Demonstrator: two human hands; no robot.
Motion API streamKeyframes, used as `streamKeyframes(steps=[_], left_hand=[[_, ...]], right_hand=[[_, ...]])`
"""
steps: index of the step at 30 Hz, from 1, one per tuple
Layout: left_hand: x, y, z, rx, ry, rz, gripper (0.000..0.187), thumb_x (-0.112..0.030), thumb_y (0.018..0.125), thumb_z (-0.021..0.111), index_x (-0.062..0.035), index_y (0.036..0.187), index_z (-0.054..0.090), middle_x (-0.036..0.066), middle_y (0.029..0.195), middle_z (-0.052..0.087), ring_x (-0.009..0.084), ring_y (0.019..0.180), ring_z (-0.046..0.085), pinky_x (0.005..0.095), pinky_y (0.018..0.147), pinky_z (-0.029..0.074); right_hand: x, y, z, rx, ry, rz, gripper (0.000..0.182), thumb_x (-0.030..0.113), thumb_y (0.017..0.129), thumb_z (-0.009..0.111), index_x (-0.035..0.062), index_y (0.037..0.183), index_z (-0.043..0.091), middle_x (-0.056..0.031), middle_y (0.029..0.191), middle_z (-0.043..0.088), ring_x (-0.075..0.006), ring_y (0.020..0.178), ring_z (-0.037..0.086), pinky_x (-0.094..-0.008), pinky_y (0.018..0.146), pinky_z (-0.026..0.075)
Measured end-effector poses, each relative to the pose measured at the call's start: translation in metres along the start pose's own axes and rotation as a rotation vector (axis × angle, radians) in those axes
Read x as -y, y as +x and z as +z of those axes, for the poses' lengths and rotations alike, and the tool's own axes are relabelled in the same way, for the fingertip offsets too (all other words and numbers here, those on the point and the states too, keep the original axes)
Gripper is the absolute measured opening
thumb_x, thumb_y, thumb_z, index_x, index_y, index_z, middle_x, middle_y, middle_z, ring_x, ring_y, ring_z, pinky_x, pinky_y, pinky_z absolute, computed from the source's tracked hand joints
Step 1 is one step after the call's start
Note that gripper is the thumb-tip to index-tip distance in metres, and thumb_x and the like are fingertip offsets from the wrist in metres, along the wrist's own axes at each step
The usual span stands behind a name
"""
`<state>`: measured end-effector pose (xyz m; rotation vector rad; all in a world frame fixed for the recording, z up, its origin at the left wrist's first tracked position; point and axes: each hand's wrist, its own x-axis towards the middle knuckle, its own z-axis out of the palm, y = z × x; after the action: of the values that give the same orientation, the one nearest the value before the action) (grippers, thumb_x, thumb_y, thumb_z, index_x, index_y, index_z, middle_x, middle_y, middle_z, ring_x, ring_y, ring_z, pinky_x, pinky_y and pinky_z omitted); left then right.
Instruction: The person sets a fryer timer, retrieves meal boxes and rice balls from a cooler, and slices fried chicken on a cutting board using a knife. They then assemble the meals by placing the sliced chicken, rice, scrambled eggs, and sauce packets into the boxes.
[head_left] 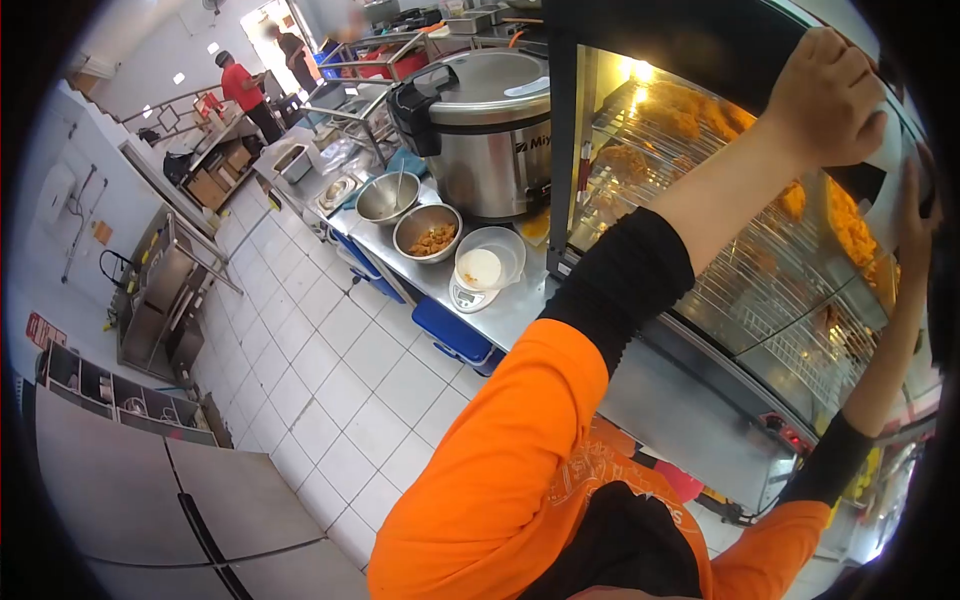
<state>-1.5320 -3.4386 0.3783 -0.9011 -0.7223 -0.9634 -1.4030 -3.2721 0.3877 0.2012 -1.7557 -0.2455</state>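
My left hand [825, 100] is curled closed high at the upper right, beside the top of a glass-fronted food warmer [690, 345]. Against its thumb side is a smooth white thing [888, 190], whose kind I cannot make out. My right hand [915, 215] holds that white thing from the other side, near the frame's dark edge, with its fingers partly hidden. Behind the glass, fried chicken [675, 115] lies on wire racks, and a heap of bright orange-yellow food [850, 225] shows below the white thing.
Left of the warmer, a steel counter [525, 295] bears a large rice cooker [490, 150], a steel bowl of food pieces [430, 235], another bowl [388, 198] and a kitchen scale [475, 290] with a clear container. Blue-lidded boxes [450, 330] sit beneath. Two people stand far back.
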Motion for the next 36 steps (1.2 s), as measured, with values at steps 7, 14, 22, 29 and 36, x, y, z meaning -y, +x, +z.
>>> streamKeyframes(steps=[7, 14, 22, 29, 36], left_hand=[[0.002, -0.011, 0.009, 0.022, -0.019, -0.103, 0.024, -0.030, 0.062, 0.067, -0.0087, 0.073, 0.071, 0.008, 0.091, 0.061, 0.0274, 0.097, 0.047, 0.0423, 0.090, 0.037], [0.001, 0.028, -0.049, 0.519, -0.249, -0.179, 0.024, -0.012, 0.082, 0.053, 0.0026, 0.102, 0.058, 0.021, 0.106, 0.054, 0.0372, 0.107, 0.048, 0.0473, 0.099, 0.034], [-0.005, 0.038, -0.060, 0.431, -0.416, -0.252, 0.022, -0.014, 0.081, 0.057, -0.0011, 0.099, 0.061, 0.018, 0.109, 0.055, 0.0350, 0.107, 0.048, 0.0454, 0.100, 0.033], [-0.005, 0.008, -0.009, 0.291, -0.112, -0.295, 0.032, -0.037, 0.066, 0.065, -0.0112, 0.081, 0.076, 0.010, 0.100, 0.064, 0.0281, 0.100, 0.048, 0.0417, 0.094, 0.033], [0.007, -0.002, 0.004, 0.241, -0.146, -0.201, 0.030, -0.035, 0.061, 0.067, -0.0122, 0.078, 0.075, 0.011, 0.098, 0.063, 0.0312, 0.100, 0.049, 0.0422, 0.095, 0.034]], right_hand=[[0.040, 0.012, -0.014, -0.056, -0.113, -0.013, 0.057, 0.056, 0.094, 0.046, 0.0011, 0.094, 0.060, -0.0128, 0.096, 0.058, -0.0277, 0.093, 0.055, -0.0397, 0.083, 0.045], [0.046, -0.016, -0.014, -0.139, 0.048, 0.084, 0.040, 0.040, 0.094, 0.053, 0.0071, 0.117, 0.057, -0.0130, 0.113, 0.060, -0.0271, 0.105, 0.058, -0.0358, 0.094, 0.044], [0.155, -0.016, 0.003, -0.129, 0.439, 0.420, 0.056, 0.019, 0.093, 0.060, 0.0033, 0.140, 0.034, -0.0144, 0.130, 0.051, -0.0207, 0.116, 0.053, -0.0297, 0.100, 0.039], [0.161, -0.030, 0.011, -0.104, 0.703, 0.746, 0.058, 0.015, 0.094, 0.059, 0.0009, 0.141, 0.027, -0.0125, 0.114, 0.062, -0.0122, 0.100, 0.060, -0.0215, 0.086, 0.045], [0.168, -0.056, 0.022, -0.231, 0.615, 0.743, 0.041, 0.020, 0.093, 0.059, -0.0011, 0.127, 0.048, -0.0131, 0.109, 0.065, -0.0138, 0.100, 0.060, -0.0232, 0.087, 0.044]])
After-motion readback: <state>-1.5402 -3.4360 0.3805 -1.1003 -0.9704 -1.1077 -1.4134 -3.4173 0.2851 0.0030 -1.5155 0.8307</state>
